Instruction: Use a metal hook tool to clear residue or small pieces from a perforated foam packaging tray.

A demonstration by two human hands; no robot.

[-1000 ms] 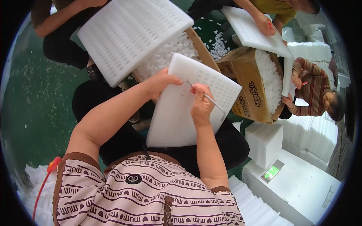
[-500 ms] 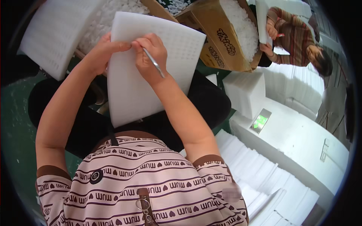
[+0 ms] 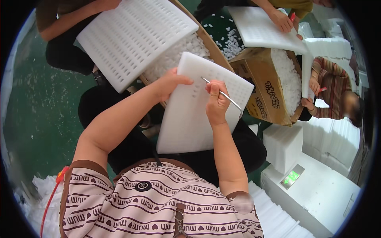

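Your foam sheet (image 3: 190,119): white, matt, soft-looking, faintly pitted with slots. Your thin rod (image 3: 222,94): bright metal, smooth and glossy. Cardboard box (image 3: 266,93) to the far right: brown, dull paper finish. Floor (image 3: 35,107) on the left: green, speckled, slightly sheened.

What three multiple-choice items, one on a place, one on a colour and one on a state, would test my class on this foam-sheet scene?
1. Where is the left hand?
A. on the foam sheet's upper left edge
B. inside the cardboard box
C. on the floor

2. What colour is the foam sheet?
A. blue
B. white
C. black

3. How does the right hand stand?
A. open and flat
B. closed around a thin metal rod
C. resting on the lap

Answers: 1 A, its fingers curl over that edge; 2 B, the sheet is plain white; 3 B, the metal rod runs through its closed grip, tip on the sheet.
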